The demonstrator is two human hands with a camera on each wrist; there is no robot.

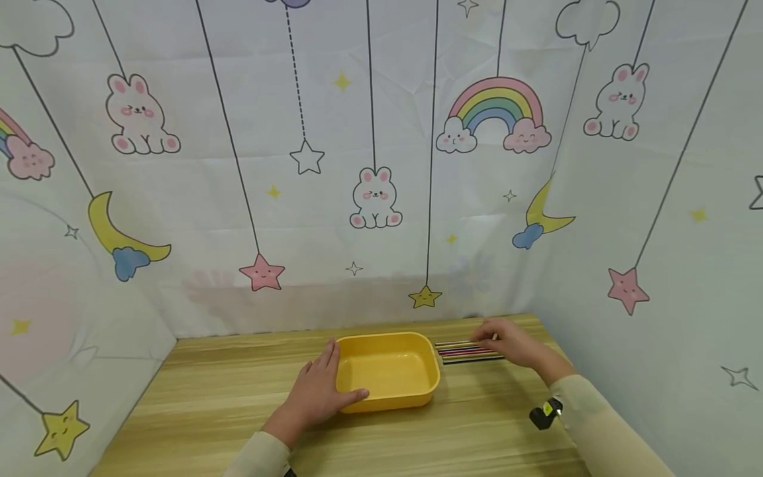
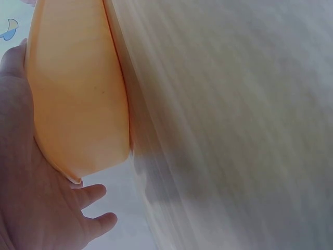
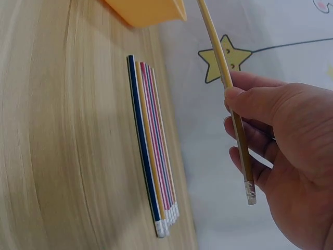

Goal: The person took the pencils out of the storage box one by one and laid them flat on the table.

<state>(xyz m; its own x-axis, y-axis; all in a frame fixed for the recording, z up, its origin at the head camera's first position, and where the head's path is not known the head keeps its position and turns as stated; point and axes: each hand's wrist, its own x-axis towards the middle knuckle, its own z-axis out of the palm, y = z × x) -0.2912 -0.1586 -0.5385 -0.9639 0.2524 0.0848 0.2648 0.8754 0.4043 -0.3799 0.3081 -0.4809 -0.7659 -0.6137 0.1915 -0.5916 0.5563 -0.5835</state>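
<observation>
A yellow plastic box (image 1: pixel 387 401) sits on the table. My left hand (image 1: pixel 318 391) grips its near left corner, thumb over the front rim and fingers along the left side. In the left wrist view, two fingertips stick out past the box's wall (image 2: pixel 78 88). My right hand (image 3: pixel 291 130) pinches a yellowish pencil (image 3: pixel 221 57) between thumb and fingers, near its eraser end. Below the right hand, several pencils (image 3: pixel 151 151) lie side by side on the table, with dark blue, yellow and pink among their colours. The inside of the box shows no contents.
The wooden table (image 1: pixel 238 397) reaches back to a white cloth (image 1: pixel 322 225) printed with rabbits, stars and moons. Cloth also hangs at both sides. Just right of the box lies the pencil row, close to the back edge.
</observation>
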